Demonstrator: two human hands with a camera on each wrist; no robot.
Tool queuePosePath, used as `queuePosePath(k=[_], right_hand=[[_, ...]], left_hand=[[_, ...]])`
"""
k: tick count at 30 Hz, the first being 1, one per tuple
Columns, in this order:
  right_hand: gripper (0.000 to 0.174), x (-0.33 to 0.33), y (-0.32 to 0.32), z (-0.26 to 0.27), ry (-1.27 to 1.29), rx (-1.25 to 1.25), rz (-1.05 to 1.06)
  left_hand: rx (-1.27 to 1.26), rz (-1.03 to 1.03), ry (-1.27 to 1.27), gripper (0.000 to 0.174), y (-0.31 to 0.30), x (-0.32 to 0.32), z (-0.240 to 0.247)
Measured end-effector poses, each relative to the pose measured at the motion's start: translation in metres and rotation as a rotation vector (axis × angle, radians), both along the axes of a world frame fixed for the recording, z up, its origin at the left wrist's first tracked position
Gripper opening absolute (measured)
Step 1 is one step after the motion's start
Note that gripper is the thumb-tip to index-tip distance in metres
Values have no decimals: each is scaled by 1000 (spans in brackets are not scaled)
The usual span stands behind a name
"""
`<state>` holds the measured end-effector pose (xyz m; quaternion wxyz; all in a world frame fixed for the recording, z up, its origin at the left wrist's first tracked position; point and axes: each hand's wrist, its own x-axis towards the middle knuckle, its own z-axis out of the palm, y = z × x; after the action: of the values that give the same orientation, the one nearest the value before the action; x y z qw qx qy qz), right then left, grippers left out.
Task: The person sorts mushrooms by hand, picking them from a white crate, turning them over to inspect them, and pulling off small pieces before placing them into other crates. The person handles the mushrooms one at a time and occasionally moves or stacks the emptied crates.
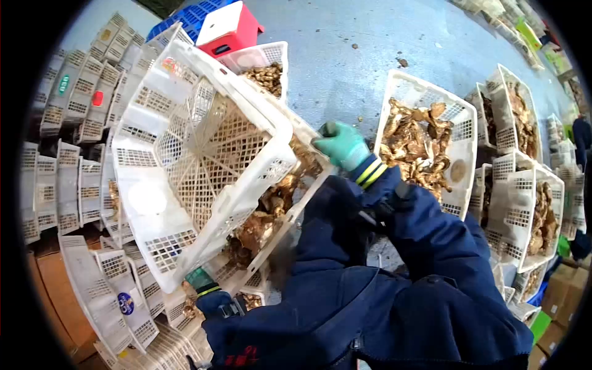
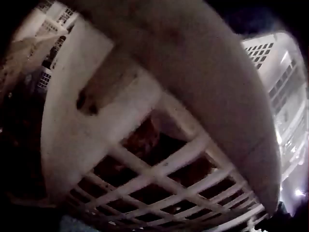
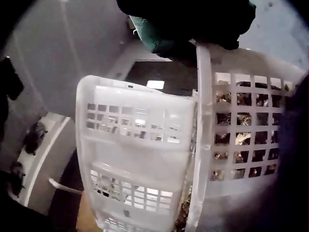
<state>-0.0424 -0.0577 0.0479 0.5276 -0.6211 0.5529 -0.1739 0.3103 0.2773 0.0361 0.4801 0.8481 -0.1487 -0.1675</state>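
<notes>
Both hands wear green gloves. My right hand (image 1: 342,145) grips the rim at one corner of a white plastic crate (image 1: 290,231) that holds brown, lumpy pieces (image 1: 256,231). At that crate's near-left end is my left hand (image 1: 200,280), its fingers partly hidden by the crate. An unfilled white crate (image 1: 145,200) with lattice sides lies tilted over the filled one and covers much of it. In the left wrist view a white crate wall (image 2: 159,169) fills the picture close up. The right glove (image 3: 154,38) shows above a crate rim in the right wrist view.
Another filled white crate (image 1: 462,129) stands on the blue floor (image 1: 345,37) to the right. More filled crates (image 1: 524,203) are stacked beyond it. Stacked white crates (image 1: 80,185) line the left. A red and white stool (image 1: 228,31) stands at the back.
</notes>
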Motion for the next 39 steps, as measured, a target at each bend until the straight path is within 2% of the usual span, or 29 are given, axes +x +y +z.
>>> queuePosePath(k=[1,2,3,5,7,8,9,11,12,13,15,21,22,24,26,27,28,29,32,33,35,36,38,39], right_hand=[[26,-6,-1,19,-124,45,-91],[24,-21,1,45,-190,35,-88],[26,-30,3,57,-144,-107,-83],[28,-58,9,82,-317,-237,-61],[26,-89,18,133,-315,-246,-47],[25,-104,21,144,-416,-203,-51],[24,-121,23,156,-371,-262,-99],[23,-151,30,152,-494,-169,-258],[23,-165,29,144,-544,-208,-303],[23,-178,31,138,-587,-251,-363],[27,-192,42,150,-397,-289,-459],[23,-307,68,174,-527,-242,-599],[23,-264,72,174,-481,-232,-585],[22,-275,78,166,-500,-277,-575],[23,-339,76,148,-533,-242,-554],[25,-377,53,136,-535,-195,-552],[25,-393,31,139,-507,-98,-591],[24,-404,9,119,-548,-186,-562],[23,-440,-15,127,-538,-131,-717],[23,-448,-21,132,-582,-151,-758],[22,-469,-29,154,-452,-209,-819],[20,-476,-31,166,-499,-198,-848],[20,-501,-34,176,-345,-301,-816],[21,-510,-36,199,-446,-65,-916]], left_hand=[[-16,-20,-27,59,-12,2,14],[-29,-41,-50,59,-24,1,22],[-46,-57,-72,59,-34,0,30],[-63,-91,-104,59,-56,-5,43],[-65,-118,-148,59,-62,-18,65],[-72,-121,-176,59,-62,-24,76],[-84,-132,-189,59,-63,-33,85],[-106,-182,-212,59,-71,-54,98],[-121,-228,-205,59,-80,-69,101],[-131,-294,-197,59,-94,-87,101],[-141,-460,-137,59,-119,-124,96],[13,-1090,162,59,-176,-338,73],[41,-1152,239,59,-180,-325,48],[85,-1256,280,59,-186,-364,36],[184,-1264,295,59,-195,-421,20],[246,-1239,310,59,-208,-446,10],[292,-1223,322,59,-224,-453,2],[334,-1210,326,59,-238,-456,-4],[409,-1169,330,59,-265,-452,-7],[422,-1147,327,59,-270,-448,-2],[440,-1108,328,59,-279,-439,11],[448,-1087,329,59,-282,-432,21],[469,-1048,329,59,-295,-429,49],[470,-1026,333,59,-302,-429,67]])
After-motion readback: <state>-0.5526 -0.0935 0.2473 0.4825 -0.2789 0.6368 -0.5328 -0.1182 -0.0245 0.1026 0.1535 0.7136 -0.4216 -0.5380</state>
